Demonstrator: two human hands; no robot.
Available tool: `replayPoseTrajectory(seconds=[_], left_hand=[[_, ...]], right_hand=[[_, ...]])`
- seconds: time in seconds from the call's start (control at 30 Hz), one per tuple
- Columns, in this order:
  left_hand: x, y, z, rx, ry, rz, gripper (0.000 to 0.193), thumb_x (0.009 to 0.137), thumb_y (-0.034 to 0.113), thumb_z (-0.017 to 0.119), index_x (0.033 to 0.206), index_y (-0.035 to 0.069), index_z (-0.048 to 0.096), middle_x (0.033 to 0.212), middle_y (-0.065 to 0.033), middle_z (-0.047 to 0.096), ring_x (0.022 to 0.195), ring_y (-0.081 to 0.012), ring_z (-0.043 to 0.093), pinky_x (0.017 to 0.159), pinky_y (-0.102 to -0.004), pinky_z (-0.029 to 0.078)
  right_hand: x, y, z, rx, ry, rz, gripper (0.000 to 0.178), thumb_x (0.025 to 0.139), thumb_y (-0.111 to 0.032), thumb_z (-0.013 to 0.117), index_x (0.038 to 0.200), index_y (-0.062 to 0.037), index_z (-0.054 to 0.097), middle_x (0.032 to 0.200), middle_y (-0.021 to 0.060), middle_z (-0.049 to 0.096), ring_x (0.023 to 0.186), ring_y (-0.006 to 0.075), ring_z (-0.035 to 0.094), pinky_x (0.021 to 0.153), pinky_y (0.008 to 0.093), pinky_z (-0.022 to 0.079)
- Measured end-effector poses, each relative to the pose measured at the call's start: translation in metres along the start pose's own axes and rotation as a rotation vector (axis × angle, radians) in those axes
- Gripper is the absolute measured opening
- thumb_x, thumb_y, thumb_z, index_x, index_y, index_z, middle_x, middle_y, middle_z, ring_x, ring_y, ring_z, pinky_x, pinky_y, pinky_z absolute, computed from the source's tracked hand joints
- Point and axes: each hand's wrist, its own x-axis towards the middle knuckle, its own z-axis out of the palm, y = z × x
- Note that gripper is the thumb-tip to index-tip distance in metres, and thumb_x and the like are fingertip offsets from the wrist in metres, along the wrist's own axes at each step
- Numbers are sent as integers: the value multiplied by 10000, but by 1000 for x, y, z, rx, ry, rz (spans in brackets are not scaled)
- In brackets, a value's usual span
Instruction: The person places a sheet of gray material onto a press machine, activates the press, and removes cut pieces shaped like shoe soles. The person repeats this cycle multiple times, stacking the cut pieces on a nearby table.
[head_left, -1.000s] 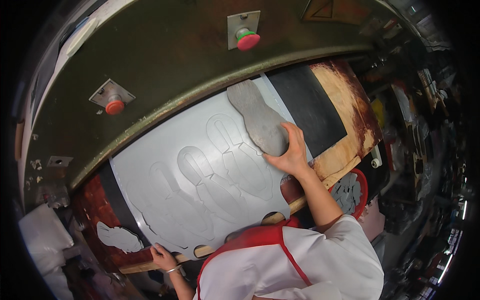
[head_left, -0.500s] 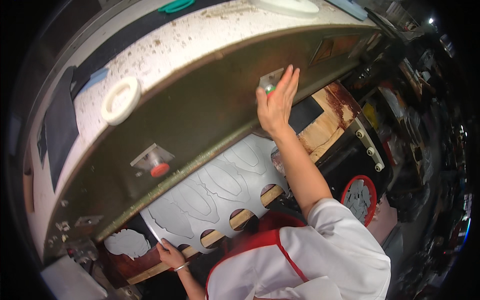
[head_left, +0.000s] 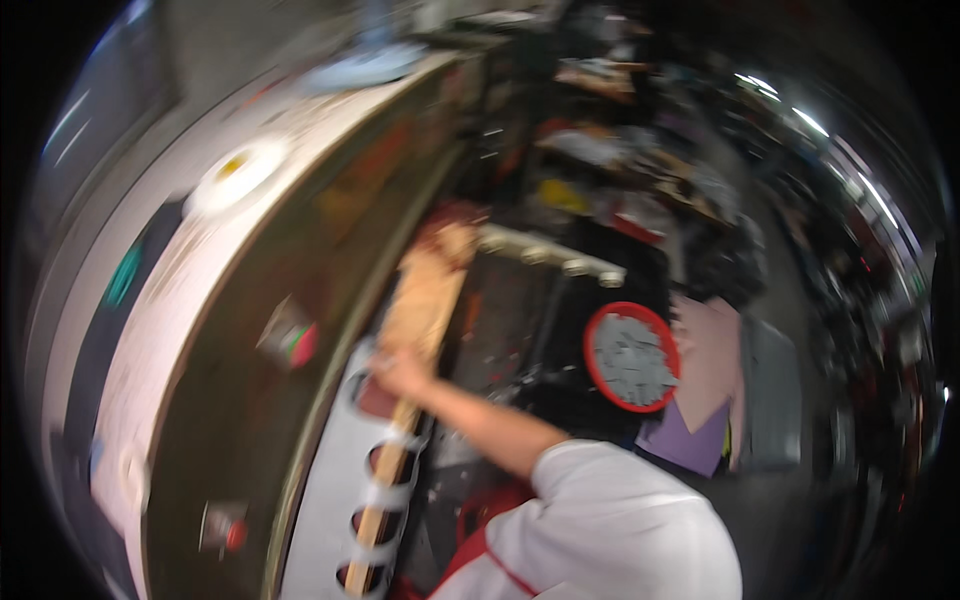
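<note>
My right hand (head_left: pixel 402 374) is smeared by motion over the far end of a grey sheet (head_left: pixel 318 515), beside a wooden board (head_left: pixel 415 310). Its fingers are too blurred to read, and I cannot tell if they touch the sheet. Rounded holes run along the sheet's right edge, with wood showing through them. Left of the sheet rises a dark green machine beam (head_left: pixel 215 410), carrying one red-and-green button (head_left: pixel 303 345) and one red button (head_left: pixel 235 536). My left hand is out of view.
A red round basin (head_left: pixel 590 352) holds grey scraps (head_left: pixel 632 362) at the right. Beyond the board lies a pale bar with several round knobs (head_left: pixel 535 254). Pink sheet material (head_left: pixel 710 350) and a purple piece (head_left: pixel 690 435) lie right of the basin. A white ring (head_left: pixel 262 168) sits atop the machine.
The view has swung to the right. My right hand has left the green-and-red button and come down by the sheet's far end. My left hand has gone out of view.
</note>
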Motion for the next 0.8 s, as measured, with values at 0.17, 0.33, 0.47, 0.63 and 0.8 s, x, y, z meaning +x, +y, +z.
replayPoseTrajectory(seconds=[0.17,0.33,0.47,0.63,0.8], left_hand=[[18,-39,20,72,-135,-207,318,908,305,570,881,-3,647,752,-192,650,659,-339,616,562,-387,500],[-25,7,39,-11,-47,46,303,896,302,585,953,9,629,856,-200,636,757,-332,614,646,-391,499],[-63,86,33,-88,-59,177,308,892,281,582,1006,-4,600,922,-207,615,817,-337,597,700,-401,485],[-88,132,27,-126,-91,257,331,888,254,578,1072,-21,565,1003,-216,588,893,-343,576,766,-413,468],[-106,139,21,-149,-99,305,370,884,228,574,1138,-37,529,1085,-225,561,969,-349,555,833,-424,450]], right_hand=[[2,12,16,41,91,-229,305,847,-344,595,744,-59,636,724,186,638,718,382,628,638,489,487],[-31,30,-34,173,115,-390,313,866,-305,558,686,-51,596,663,198,602,663,410,604,607,507,469],[-60,66,-87,43,17,-217,263,825,-275,589,681,-54,603,608,169,583,644,372,610,611,474,487],[-53,60,-90,-53,-116,-556,683,735,-259,693,1326,-50,422,1303,245,400,1321,425,257,957,483,434],[-59,40,-93,-202,-491,-662,888,685,-423,718,1399,-42,353,1384,358,231,1371,490,72,1072,503,313]])
